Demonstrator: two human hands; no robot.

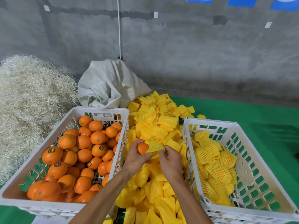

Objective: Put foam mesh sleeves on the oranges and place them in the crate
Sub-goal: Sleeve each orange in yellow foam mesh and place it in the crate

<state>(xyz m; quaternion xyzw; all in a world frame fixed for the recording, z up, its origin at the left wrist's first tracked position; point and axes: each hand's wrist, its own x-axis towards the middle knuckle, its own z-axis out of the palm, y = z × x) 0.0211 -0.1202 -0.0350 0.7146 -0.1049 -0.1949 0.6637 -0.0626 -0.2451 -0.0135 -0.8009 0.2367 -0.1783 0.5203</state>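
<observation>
Currently mid-sleeving: left hand (137, 156) grips a bare orange (142, 148) and right hand (169, 159) pinches a sleeve (155, 147) whose mouth touches the fruit, both over the sleeve pile (155, 125) at centre. Next, I'd say, spread the mesh, pull it fully over, then drop it in the crate (262, 188) at 3 o'clock, already part-filled; bare fruit sits in the bin (98, 110) at 9 o'clock.

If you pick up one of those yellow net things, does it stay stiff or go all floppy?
Probably floppy: the yellow foam mesh sleeve bends and creases where the right hand pinches it. Likely very light, since it is mostly holes. It looks stretchy too, opening beside the round orange.
</observation>
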